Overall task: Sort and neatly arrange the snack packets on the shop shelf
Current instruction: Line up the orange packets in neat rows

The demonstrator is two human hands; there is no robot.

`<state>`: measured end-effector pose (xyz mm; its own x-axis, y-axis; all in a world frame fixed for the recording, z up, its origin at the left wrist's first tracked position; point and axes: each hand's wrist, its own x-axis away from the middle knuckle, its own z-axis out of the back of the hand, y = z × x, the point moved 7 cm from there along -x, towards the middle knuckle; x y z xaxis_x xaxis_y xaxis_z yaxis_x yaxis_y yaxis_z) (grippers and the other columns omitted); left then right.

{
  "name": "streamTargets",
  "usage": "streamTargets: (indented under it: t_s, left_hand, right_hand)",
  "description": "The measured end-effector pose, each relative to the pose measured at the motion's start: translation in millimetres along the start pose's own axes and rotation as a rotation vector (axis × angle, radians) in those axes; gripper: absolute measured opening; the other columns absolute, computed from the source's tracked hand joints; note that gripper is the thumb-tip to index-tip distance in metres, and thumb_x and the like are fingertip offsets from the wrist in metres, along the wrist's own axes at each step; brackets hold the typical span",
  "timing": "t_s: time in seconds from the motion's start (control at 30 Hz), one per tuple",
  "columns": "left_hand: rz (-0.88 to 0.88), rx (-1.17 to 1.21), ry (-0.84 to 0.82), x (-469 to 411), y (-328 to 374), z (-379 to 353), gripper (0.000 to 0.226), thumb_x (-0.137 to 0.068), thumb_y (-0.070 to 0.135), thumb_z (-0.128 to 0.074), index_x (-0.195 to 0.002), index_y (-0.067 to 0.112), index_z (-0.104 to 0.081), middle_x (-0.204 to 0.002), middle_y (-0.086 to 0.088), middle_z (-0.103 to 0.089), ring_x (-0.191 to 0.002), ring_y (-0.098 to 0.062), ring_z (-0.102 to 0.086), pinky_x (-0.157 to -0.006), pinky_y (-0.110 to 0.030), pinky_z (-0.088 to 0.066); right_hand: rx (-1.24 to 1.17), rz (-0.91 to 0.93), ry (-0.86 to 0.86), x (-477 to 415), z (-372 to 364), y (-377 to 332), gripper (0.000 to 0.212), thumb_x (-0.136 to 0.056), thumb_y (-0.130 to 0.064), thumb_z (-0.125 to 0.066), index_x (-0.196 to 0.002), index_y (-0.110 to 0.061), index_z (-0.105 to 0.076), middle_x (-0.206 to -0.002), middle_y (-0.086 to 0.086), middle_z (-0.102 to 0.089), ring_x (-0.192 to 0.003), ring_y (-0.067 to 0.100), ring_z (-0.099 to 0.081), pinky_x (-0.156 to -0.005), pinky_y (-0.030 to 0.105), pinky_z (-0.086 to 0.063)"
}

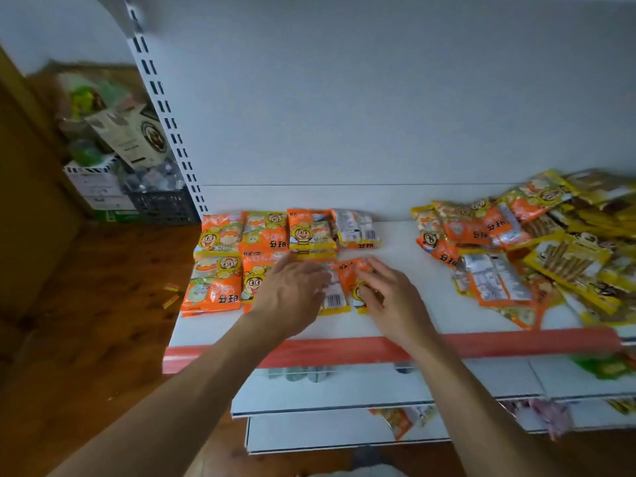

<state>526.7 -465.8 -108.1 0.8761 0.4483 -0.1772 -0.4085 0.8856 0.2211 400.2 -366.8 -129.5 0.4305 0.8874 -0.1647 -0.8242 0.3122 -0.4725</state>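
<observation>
Both hands flat on the front row, seating an orange packet in line.

I see the left hand [292, 290] open, fingers spread and pressing down on a barcode-side packet [333, 299], I judge to pin the row so it cannot slide. The right hand [387, 299] is open too, fingers laid on the orange packet [352, 275] just beside it at 3 o'clock, likely nudging it edge to edge. The sorted rows [265, 235] lie flat in two lines from 9 to 12 o'clock of the hands, tight against the shelf's left end, which leaves the bare shelf [409, 263] as working room. The unsorted heap [495, 277] sprawls at 2 o'clock, well apart, with orange packets mixed among yellow stick packets [564, 261]. I reckon those need a separate group.
</observation>
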Motion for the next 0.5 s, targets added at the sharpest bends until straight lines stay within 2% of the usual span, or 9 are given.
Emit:
streamTargets:
  t_s: [0.1, 0.17, 0.23, 0.33, 0.4, 0.5]
  left_hand:
    - [-0.007, -0.009, -0.047, 2.6, 2.5, -6.2, 0.037, -0.1, 0.032, -0.045, -0.136, 0.033, -0.054, -0.146, 0.01, -0.047, -0.138, -0.01, -0.038, -0.119, -0.034, 0.001]
    - [-0.018, -0.002, -0.063, 1.8, 1.8, -5.4, 0.037, -0.1, 0.033, -0.046, -0.137, 0.033, -0.053, -0.147, 0.009, -0.046, -0.139, -0.011, -0.037, -0.119, -0.035, 0.002]
    - [-0.014, 0.0, -0.07, 0.2, -1.7, -3.3, 0.04, -0.098, 0.037, -0.05, -0.138, 0.032, -0.052, -0.149, 0.007, -0.044, -0.14, -0.012, -0.035, -0.12, -0.036, 0.001]
    - [-0.014, -0.04, -0.086, -1.7, -3.7, -4.5, 0.046, -0.097, 0.04, -0.05, -0.142, 0.03, -0.046, -0.155, 0.004, -0.036, -0.143, -0.015, -0.031, -0.12, -0.036, -0.001]
    - [-0.011, -0.036, -0.135, -2.9, -3.7, -8.3, 0.043, -0.099, 0.039, -0.047, -0.141, 0.032, -0.046, -0.155, 0.005, -0.036, -0.143, -0.015, -0.032, -0.119, -0.038, 0.001]
    - [-0.025, -0.066, -0.2, -6.1, -4.8, -10.0, 0.045, -0.099, 0.043, -0.045, -0.143, 0.034, -0.043, -0.155, 0.006, -0.035, -0.144, -0.014, -0.031, -0.119, -0.044, 0.005]
  right_hand:
    - [0.14, -0.06, 0.084, 0.4, 3.7, 1.0, 0.035, -0.097, -0.023, -0.055, -0.131, -0.021, -0.062, -0.147, 0.004, -0.048, -0.125, 0.032, -0.05, -0.1, 0.041, -0.043]
    - [0.199, -0.068, 0.084, -3.0, 6.4, 0.9, 0.037, -0.098, -0.027, -0.052, -0.134, -0.021, -0.059, -0.15, 0.004, -0.045, -0.135, 0.031, -0.042, -0.109, 0.044, -0.035]
    - [0.223, -0.048, 0.046, -5.3, 4.8, 0.2, 0.042, -0.101, -0.03, -0.046, -0.141, -0.019, -0.05, -0.157, 0.003, -0.033, -0.147, 0.026, -0.023, -0.118, 0.046, -0.019]
    - [0.225, 0.017, -0.086, -6.4, -10.5, -5.7, 0.049, -0.106, -0.033, -0.033, -0.152, -0.019, -0.03, -0.163, -0.002, -0.014, -0.151, 0.019, -0.003, -0.121, 0.042, -0.001]
    - [0.264, -0.003, -0.209, -7.3, -24.7, -3.1, 0.052, -0.107, -0.036, -0.021, -0.156, -0.022, -0.014, -0.164, -0.004, 0.002, -0.151, 0.015, 0.009, -0.12, 0.038, 0.005]
    - [0.26, -0.017, -0.268, -12.6, -30.2, -1.3, 0.055, -0.106, -0.04, -0.021, -0.156, -0.023, -0.007, -0.163, -0.005, 0.01, -0.15, 0.014, 0.014, -0.119, 0.038, 0.008]
